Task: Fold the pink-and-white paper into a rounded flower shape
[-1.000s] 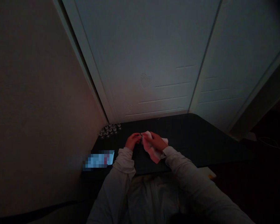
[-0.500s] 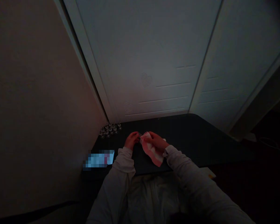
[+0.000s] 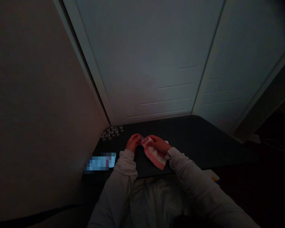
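Fingers of my left hand (image 3: 133,142) are closed around a small clear glass (image 3: 142,137), most of it hidden by the fingers and the cloth. My right hand (image 3: 160,144) grips a pink and white cloth (image 3: 156,158), whose upper end is bunched against the glass. The cloth's lower end hangs down toward the table's front edge. Both hands meet just above the dark table (image 3: 187,136). In the dim light the exact shape of the held glass is hard to see.
Several small stemmed glasses (image 3: 111,133) stand grouped at the table's back left corner. A lit screen (image 3: 101,162) lies at the left front. Behind the table rises a white panelled door (image 3: 156,57), and a wall (image 3: 38,110) closes off the left side.
The cloth's upper end has opened slightly around the glass, and more of the clear glass shows between my hands. Both hands stay in nearly the same place.
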The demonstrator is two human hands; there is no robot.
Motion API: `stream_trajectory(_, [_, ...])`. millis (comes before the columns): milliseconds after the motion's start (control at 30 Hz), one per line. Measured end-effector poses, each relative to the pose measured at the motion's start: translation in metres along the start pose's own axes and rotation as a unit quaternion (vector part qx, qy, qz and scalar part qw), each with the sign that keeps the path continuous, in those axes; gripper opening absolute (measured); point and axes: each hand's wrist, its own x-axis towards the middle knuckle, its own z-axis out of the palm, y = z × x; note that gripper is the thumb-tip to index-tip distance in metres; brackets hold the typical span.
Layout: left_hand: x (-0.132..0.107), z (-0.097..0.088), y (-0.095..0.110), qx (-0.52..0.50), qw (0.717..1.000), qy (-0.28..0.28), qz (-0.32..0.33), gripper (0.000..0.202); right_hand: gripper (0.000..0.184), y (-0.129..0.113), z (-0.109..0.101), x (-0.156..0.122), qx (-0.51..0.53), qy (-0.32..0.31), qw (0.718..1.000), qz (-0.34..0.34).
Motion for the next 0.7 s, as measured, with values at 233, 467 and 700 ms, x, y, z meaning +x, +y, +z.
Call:
stream_trajectory(233, [-0.0025,-0.0007,0.0044,-0.087,0.996,0.017,-0.010,0.035,0.027,0.0018,0.0005,0.0006,-0.072,0.030,0.997,-0.006])
stream_trajectory(467, [-0.0061,-0.0011,0.0098,-0.144,0.989,0.040,-0.017,0.036,0.038,0.0003,0.0015,0.0004,0.002,0.054,0.998,0.023])
stream_trajectory(700, [-0.0066,0.0063,0.0013,0.006,1.000,-0.020,-0.017,0.032,0.043,0.0024,0.0009,0.0015,0.028,0.075,0.996,0.025])
